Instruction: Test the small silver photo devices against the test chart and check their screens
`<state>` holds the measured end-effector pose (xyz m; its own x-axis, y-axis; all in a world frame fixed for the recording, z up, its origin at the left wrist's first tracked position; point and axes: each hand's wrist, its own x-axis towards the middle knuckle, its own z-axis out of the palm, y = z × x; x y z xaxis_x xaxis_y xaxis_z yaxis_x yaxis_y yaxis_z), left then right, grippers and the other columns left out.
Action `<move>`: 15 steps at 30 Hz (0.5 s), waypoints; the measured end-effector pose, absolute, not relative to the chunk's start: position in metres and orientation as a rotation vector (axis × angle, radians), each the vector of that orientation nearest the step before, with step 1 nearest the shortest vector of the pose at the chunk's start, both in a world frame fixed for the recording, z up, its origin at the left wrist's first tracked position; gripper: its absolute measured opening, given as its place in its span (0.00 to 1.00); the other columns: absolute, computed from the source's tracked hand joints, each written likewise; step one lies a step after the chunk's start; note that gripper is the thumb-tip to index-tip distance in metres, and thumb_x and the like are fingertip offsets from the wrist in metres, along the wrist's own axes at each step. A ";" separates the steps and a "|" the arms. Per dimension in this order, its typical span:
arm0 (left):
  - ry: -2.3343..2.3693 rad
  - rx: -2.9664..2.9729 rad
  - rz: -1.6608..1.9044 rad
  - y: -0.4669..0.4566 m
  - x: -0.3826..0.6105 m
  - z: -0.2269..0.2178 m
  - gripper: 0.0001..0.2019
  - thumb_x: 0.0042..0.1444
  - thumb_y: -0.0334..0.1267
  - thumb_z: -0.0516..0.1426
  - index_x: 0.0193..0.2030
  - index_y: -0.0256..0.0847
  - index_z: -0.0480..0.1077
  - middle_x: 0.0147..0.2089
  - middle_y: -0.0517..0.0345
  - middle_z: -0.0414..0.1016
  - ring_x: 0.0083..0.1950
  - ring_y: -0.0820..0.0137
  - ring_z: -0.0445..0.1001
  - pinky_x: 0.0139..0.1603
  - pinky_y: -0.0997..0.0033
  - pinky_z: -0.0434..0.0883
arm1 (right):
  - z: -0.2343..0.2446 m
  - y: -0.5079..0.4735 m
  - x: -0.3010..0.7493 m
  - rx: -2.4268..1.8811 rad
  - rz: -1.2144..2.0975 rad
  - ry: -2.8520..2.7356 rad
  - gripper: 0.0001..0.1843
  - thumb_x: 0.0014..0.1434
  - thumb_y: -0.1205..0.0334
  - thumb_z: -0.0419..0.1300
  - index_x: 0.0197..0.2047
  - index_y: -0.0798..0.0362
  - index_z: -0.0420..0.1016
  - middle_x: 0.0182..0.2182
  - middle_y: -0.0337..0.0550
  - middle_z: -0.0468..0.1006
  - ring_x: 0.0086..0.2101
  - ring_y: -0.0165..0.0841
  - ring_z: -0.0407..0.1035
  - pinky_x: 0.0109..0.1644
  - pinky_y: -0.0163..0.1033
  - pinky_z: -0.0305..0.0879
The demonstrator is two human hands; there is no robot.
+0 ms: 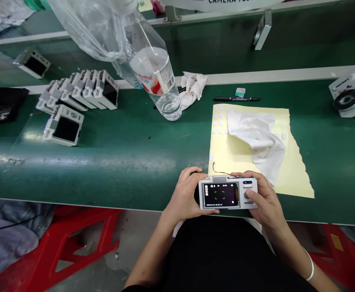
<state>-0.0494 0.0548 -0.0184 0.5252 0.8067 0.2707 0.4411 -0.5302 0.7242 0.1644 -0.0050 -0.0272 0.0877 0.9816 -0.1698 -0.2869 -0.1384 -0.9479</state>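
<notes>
Between both hands, at the front edge of the green table, I hold a silver digital camera (220,195). Its lit screen faces me, showing a green focus frame on a dark picture. My left hand (186,194) grips the camera's left end, thumb below and fingers above. My right hand (263,198) clasps the right end, its thumb on the round button pad. A thin red and black wire (221,170) sticks out from the top edge. Just behind lies a yellow sheet (295,174) bearing small white stickers, with a crumpled white cloth (256,134) on it.
Several cameras (82,91) stand in a row at the left, one camera (64,125) before them. A water bottle (162,81) stands behind, beside a crumpled tissue (194,86). A black pen (237,99) lies behind the sheet. Another camera (352,93) sits far right. Red stools (82,235) flank me.
</notes>
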 end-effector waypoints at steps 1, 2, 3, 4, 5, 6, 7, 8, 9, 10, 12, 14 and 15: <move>1.009 2.178 0.811 0.055 -0.049 -0.018 0.35 0.39 0.59 0.67 0.50 0.41 0.67 0.44 0.48 0.74 0.55 0.52 0.70 0.54 0.51 0.71 | -0.027 -0.005 0.164 -1.155 1.358 -0.842 0.13 0.59 0.56 0.62 0.48 0.42 0.71 0.48 0.42 0.80 0.47 0.41 0.74 0.50 0.47 0.70; 1.007 2.181 0.817 0.055 -0.049 -0.019 0.35 0.39 0.59 0.67 0.49 0.41 0.67 0.44 0.48 0.74 0.55 0.52 0.70 0.54 0.51 0.71 | -0.027 -0.005 0.164 -1.152 1.358 -0.844 0.13 0.59 0.56 0.62 0.48 0.42 0.71 0.49 0.42 0.79 0.47 0.41 0.74 0.50 0.47 0.70; 1.006 2.182 0.822 0.055 -0.049 -0.019 0.35 0.39 0.59 0.68 0.49 0.41 0.67 0.44 0.48 0.74 0.55 0.52 0.70 0.54 0.51 0.71 | -0.028 -0.005 0.164 -1.148 1.359 -0.846 0.13 0.59 0.56 0.62 0.48 0.41 0.71 0.49 0.41 0.79 0.48 0.40 0.74 0.50 0.47 0.70; 1.005 2.183 0.823 0.055 -0.049 -0.019 0.35 0.39 0.59 0.68 0.49 0.41 0.67 0.44 0.48 0.74 0.55 0.53 0.70 0.54 0.51 0.71 | -0.028 -0.005 0.164 -1.145 1.362 -0.848 0.12 0.59 0.56 0.62 0.48 0.41 0.71 0.49 0.41 0.79 0.48 0.40 0.74 0.50 0.46 0.70; 1.003 2.183 0.825 0.055 -0.049 -0.019 0.34 0.39 0.59 0.68 0.49 0.41 0.67 0.44 0.48 0.74 0.55 0.53 0.70 0.54 0.51 0.71 | -0.028 -0.005 0.164 -1.142 1.364 -0.850 0.12 0.60 0.56 0.62 0.48 0.41 0.71 0.49 0.40 0.79 0.47 0.39 0.74 0.50 0.45 0.70; 1.003 2.182 0.824 0.055 -0.050 -0.019 0.34 0.39 0.59 0.68 0.49 0.41 0.67 0.44 0.48 0.74 0.55 0.53 0.70 0.54 0.51 0.71 | -0.028 -0.005 0.164 -1.141 1.366 -0.851 0.12 0.60 0.56 0.62 0.48 0.41 0.71 0.49 0.41 0.79 0.47 0.39 0.74 0.50 0.45 0.70; 1.004 2.179 0.821 0.055 -0.050 -0.019 0.34 0.39 0.59 0.67 0.49 0.41 0.67 0.44 0.48 0.74 0.55 0.52 0.70 0.54 0.51 0.71 | -0.028 -0.005 0.164 -1.141 1.366 -0.852 0.12 0.60 0.56 0.62 0.48 0.41 0.71 0.49 0.41 0.79 0.47 0.39 0.74 0.49 0.45 0.70; 1.008 2.176 0.817 0.055 -0.050 -0.019 0.34 0.39 0.59 0.67 0.49 0.41 0.67 0.44 0.47 0.74 0.55 0.52 0.70 0.54 0.51 0.71 | -0.028 -0.005 0.164 -1.142 1.364 -0.853 0.12 0.60 0.55 0.62 0.48 0.42 0.71 0.49 0.42 0.79 0.47 0.40 0.74 0.49 0.45 0.70; 1.012 2.175 0.810 0.055 -0.050 -0.019 0.35 0.39 0.59 0.67 0.49 0.41 0.67 0.44 0.47 0.74 0.55 0.52 0.70 0.54 0.51 0.71 | -0.028 -0.005 0.164 -1.144 1.361 -0.854 0.12 0.60 0.55 0.62 0.48 0.42 0.71 0.49 0.43 0.79 0.47 0.40 0.74 0.50 0.46 0.70; 1.016 2.174 0.802 0.055 -0.050 -0.019 0.35 0.39 0.60 0.67 0.49 0.41 0.67 0.44 0.47 0.74 0.55 0.52 0.70 0.54 0.51 0.71 | -0.029 -0.005 0.164 -1.147 1.358 -0.855 0.13 0.60 0.55 0.62 0.48 0.43 0.71 0.49 0.43 0.79 0.47 0.41 0.74 0.50 0.47 0.70; 1.023 2.180 0.786 0.055 -0.050 -0.018 0.35 0.38 0.60 0.67 0.49 0.41 0.67 0.44 0.47 0.74 0.55 0.52 0.71 0.54 0.51 0.71 | -0.029 -0.006 0.164 -1.151 1.354 -0.859 0.13 0.59 0.55 0.62 0.48 0.43 0.70 0.50 0.43 0.79 0.48 0.41 0.74 0.51 0.48 0.70; 1.018 2.187 0.792 0.055 -0.050 -0.018 0.35 0.39 0.60 0.67 0.49 0.41 0.67 0.44 0.47 0.74 0.55 0.52 0.71 0.54 0.51 0.71 | -0.029 -0.006 0.164 -1.153 1.353 -0.861 0.13 0.59 0.55 0.62 0.48 0.43 0.70 0.50 0.43 0.79 0.48 0.42 0.74 0.51 0.49 0.70; 1.012 2.190 0.802 0.055 -0.050 -0.018 0.35 0.39 0.60 0.67 0.49 0.41 0.67 0.44 0.47 0.74 0.55 0.52 0.71 0.54 0.51 0.71 | -0.029 -0.005 0.164 -1.152 1.353 -0.861 0.13 0.59 0.55 0.61 0.48 0.43 0.70 0.49 0.43 0.79 0.48 0.42 0.74 0.52 0.50 0.70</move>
